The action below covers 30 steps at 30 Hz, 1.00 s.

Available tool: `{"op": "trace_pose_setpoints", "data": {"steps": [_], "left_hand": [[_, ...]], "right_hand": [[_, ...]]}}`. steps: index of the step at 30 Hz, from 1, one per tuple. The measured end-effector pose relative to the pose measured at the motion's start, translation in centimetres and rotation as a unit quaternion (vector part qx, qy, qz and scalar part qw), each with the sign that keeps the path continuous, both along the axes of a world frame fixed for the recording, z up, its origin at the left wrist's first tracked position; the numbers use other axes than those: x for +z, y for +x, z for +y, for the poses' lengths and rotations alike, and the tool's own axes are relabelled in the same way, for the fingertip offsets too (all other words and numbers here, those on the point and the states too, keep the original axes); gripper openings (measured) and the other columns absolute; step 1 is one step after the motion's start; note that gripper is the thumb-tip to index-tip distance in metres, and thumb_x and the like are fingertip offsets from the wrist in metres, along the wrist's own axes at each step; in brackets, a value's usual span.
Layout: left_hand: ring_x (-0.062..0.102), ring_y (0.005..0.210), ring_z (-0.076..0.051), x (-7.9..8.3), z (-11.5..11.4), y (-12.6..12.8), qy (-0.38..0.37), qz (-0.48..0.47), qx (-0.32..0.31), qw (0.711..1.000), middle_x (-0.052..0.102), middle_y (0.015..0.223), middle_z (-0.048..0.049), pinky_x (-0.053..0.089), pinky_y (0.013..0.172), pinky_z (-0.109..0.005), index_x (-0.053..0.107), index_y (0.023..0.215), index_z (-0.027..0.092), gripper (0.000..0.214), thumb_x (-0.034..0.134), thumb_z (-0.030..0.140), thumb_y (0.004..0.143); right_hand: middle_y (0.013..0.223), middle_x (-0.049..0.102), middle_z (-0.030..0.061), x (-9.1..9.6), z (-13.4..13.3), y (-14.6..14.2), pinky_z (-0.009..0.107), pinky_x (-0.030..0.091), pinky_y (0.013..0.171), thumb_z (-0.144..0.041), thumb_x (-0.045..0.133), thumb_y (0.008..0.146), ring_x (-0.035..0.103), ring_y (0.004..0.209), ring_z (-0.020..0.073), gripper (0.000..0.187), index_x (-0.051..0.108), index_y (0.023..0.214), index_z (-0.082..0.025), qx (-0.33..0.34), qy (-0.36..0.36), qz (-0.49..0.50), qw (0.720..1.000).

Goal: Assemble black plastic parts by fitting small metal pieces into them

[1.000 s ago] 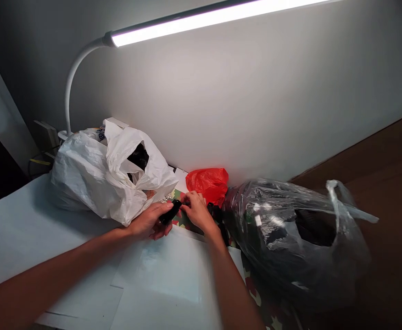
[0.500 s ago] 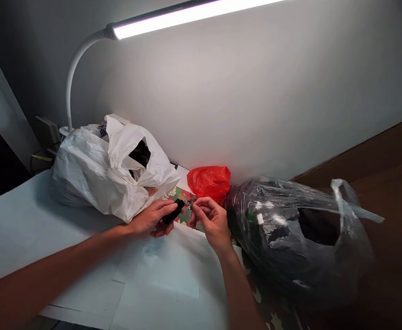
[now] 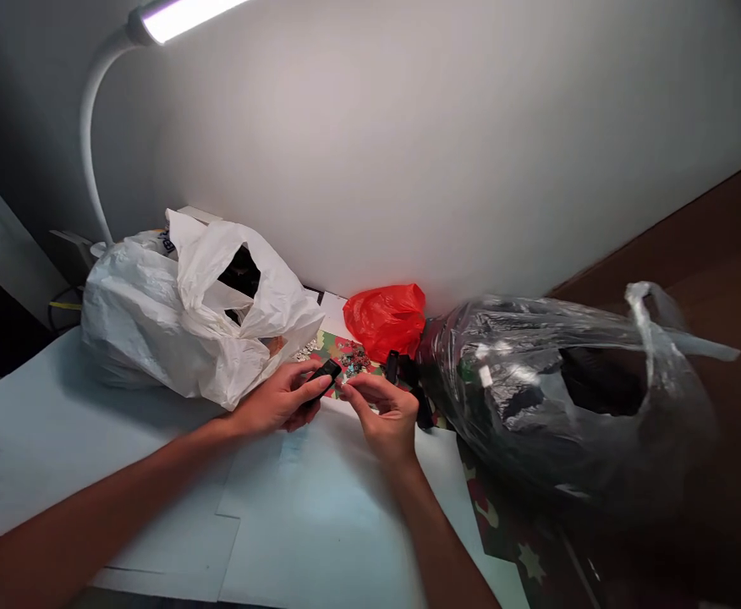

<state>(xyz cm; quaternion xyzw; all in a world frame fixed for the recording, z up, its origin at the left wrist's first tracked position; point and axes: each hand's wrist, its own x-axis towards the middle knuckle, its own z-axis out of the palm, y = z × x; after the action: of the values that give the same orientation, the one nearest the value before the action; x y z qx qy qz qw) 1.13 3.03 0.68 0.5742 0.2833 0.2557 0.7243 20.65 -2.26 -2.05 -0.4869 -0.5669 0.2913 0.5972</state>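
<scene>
My left hand [image 3: 285, 396] is closed around a small black oblong piece [image 3: 325, 377], thumb along its top; its exact kind does not show. Just to the right, my right hand [image 3: 386, 414] pinches thumb and forefinger together close to the end of that piece. Whatever sits between those fingertips is too small to name. Beyond the hands lies a pile of tiny shiny metal parts [image 3: 354, 362] on a camouflage-patterned cloth. Beside it is a smaller scatter of pale little parts [image 3: 308, 349]. More black pieces [image 3: 393, 365] lie behind my right hand.
A full white plastic bag [image 3: 148, 321] stands on the left, a red plastic bag [image 3: 385, 320] against the wall. A large clear bag with dark contents [image 3: 523, 397] takes up the right. Pale sheets [image 3: 307, 524] cover the tabletop; a lamp [image 3: 91, 127] arches above.
The view has shifted, so the lamp sits further left. My right hand has drawn back from the metal parts, its pinched fingertips now nearer the black piece and lower.
</scene>
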Motion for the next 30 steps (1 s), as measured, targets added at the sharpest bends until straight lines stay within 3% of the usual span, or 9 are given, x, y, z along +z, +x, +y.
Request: {"op": "trace_pose_setpoints", "data": {"steps": [4, 7, 16, 22, 30], "left_hand": [[0.031, 0.041, -0.005, 0.3, -0.1, 0.1, 0.034, 0.014, 0.037, 0.999, 0.043, 0.051, 0.0111, 0.023, 0.041, -0.018, 0.058, 0.106, 0.017, 0.052, 0.067, 0.068, 0.095], [0.032, 0.047, -0.006, 0.3, -0.2, 0.2, 0.061, 0.032, 0.059, 0.996, 0.039, 0.055, 0.0106, 0.023, 0.044, -0.019, 0.062, 0.109, 0.016, 0.053, 0.071, 0.065, 0.093], [0.036, 0.050, -0.007, 0.3, -0.7, 0.5, 0.060, 0.074, 0.039, 0.995, 0.042, 0.057, 0.0098, 0.028, 0.045, -0.020, 0.062, 0.108, 0.015, 0.053, 0.073, 0.065, 0.091], [0.033, 0.046, -0.007, 0.2, -0.5, 0.5, 0.058, 0.081, 0.047, 0.994, 0.040, 0.053, 0.0104, 0.023, 0.043, -0.019, 0.061, 0.109, 0.017, 0.051, 0.070, 0.064, 0.094], [0.031, 0.050, -0.007, -0.2, -0.5, 0.3, 0.092, 0.082, 0.047, 0.991, 0.038, 0.056, 0.0099, 0.022, 0.045, -0.019, 0.067, 0.114, 0.013, 0.050, 0.068, 0.060, 0.096]], "right_hand": [[0.088, 0.083, 0.0042, -0.3, -0.1, -0.1, 0.035, 0.071, 0.073, -0.031, 0.078, 0.094, 0.081, 0.074, 0.0210, 0.007, 0.078, 0.097, -0.024, -0.038, 0.040, -0.084, 0.995], [0.098, 0.083, 0.0052, -0.8, -0.1, -0.2, 0.037, 0.071, 0.079, -0.027, 0.074, 0.097, 0.083, 0.081, 0.0220, 0.013, 0.073, 0.110, -0.025, -0.078, 0.085, -0.143, 0.983], [0.092, 0.081, 0.0029, -0.9, -0.2, 0.2, 0.033, 0.067, 0.073, -0.015, 0.064, 0.102, 0.080, 0.077, 0.0207, 0.021, 0.068, 0.119, -0.028, -0.108, 0.213, -0.293, 0.926], [0.090, 0.079, 0.0044, -0.6, -0.2, 0.5, 0.035, 0.063, 0.071, -0.016, 0.060, 0.105, 0.077, 0.076, 0.0209, 0.016, 0.067, 0.114, -0.026, -0.104, 0.213, -0.321, 0.917], [0.090, 0.077, 0.0049, -0.7, 0.0, 0.5, 0.031, 0.059, 0.069, -0.011, 0.057, 0.106, 0.074, 0.075, 0.0195, 0.024, 0.064, 0.125, -0.025, -0.085, 0.236, -0.344, 0.905]]}}
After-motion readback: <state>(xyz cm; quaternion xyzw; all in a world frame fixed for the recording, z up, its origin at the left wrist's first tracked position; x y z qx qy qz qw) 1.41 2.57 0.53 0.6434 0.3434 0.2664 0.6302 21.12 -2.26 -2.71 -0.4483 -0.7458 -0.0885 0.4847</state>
